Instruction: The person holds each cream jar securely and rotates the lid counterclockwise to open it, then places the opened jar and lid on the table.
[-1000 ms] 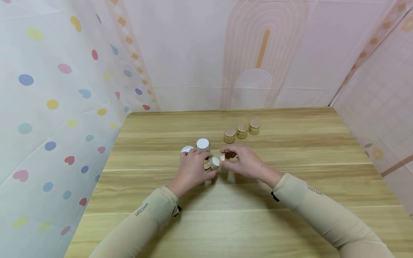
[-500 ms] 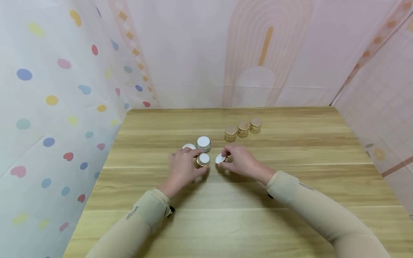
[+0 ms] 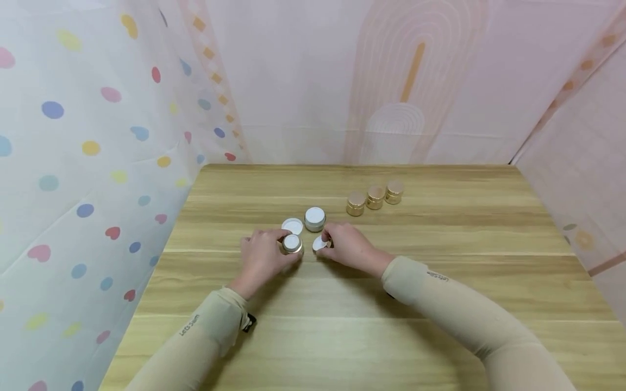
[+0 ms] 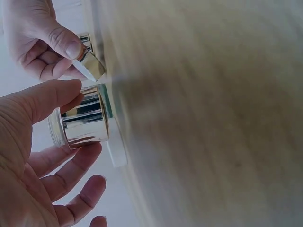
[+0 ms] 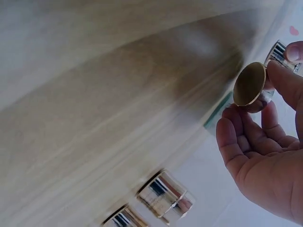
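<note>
My left hand (image 3: 261, 252) grips a small gold jar (image 3: 292, 244) between thumb and fingers; a white disc shows in its mouth. In the left wrist view the jar (image 4: 85, 125) has a bare threaded neck. Close by on the right, my right hand (image 3: 349, 247) pinches a gold lid (image 5: 251, 86), whose white inner side (image 3: 320, 244) faces left toward the jar. Behind the held jar lies a white round lid-like piece (image 3: 292, 225). Beside that stands a greenish jar (image 3: 315, 219) with a white top. The right fingers partly cover the lid.
Three closed gold jars (image 3: 375, 198) stand in a slanting row toward the table's back right. The wooden table (image 3: 313, 336) meets patterned cloth walls at its back and sides.
Both hands have moved left, the jar and lid with them. The jar has gone from tilted to more upright. The lid's white inner side has turned into view, and the white piece behind is less covered.
</note>
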`<state>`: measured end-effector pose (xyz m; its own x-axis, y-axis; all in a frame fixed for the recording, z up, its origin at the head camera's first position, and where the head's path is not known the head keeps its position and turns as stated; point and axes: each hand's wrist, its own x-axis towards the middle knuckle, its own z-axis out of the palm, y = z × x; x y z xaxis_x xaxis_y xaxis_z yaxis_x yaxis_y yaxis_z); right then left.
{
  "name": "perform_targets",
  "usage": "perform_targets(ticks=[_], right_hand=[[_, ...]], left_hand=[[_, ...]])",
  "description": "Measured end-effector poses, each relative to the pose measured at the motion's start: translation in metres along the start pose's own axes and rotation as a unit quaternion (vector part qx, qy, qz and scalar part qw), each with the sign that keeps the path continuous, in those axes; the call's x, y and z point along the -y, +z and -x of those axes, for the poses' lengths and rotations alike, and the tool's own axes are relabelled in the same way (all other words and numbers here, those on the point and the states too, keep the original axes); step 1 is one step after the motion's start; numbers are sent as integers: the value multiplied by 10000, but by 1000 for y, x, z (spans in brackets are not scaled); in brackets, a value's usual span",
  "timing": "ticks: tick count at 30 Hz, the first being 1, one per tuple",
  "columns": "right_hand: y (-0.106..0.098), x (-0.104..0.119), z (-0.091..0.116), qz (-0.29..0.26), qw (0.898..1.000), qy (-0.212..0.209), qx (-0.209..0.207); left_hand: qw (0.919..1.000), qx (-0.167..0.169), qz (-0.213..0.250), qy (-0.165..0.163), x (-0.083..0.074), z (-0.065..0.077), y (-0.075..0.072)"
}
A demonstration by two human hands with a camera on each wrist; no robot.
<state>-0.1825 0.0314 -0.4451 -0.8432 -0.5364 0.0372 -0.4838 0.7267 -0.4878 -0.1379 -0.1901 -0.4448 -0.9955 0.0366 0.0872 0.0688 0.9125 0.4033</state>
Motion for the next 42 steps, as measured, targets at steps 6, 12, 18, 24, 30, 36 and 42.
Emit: perform_targets(ticks=[6, 12, 18, 24, 30, 36, 42], right_hand=[[7, 1, -3, 241, 9997, -64, 47], [13, 5, -5, 332, 9994, -108, 34], [15, 9, -8, 543, 9984, -165, -23], [16, 6, -6, 307, 9995, -89, 14], [1, -17, 8, -248, 9978, 615, -59], [-18, -47, 18, -845, 9877, 1217, -494], [-26, -57, 8, -1288, 9777, 1512, -681]], left_hand=[[9999, 22, 30, -115, 5, -1, 5], [9999, 100, 18, -114, 9, 0, 5], [9999, 132, -17, -109, 13, -2, 2], [9990, 300, -144, -307, 15, -1, -5], [9997, -81, 158, -141, 6, 8, -12], [9905, -527, 408, 1204, -11, 26, -13], [9715, 130, 386, 2335, -36, 35, -6]])
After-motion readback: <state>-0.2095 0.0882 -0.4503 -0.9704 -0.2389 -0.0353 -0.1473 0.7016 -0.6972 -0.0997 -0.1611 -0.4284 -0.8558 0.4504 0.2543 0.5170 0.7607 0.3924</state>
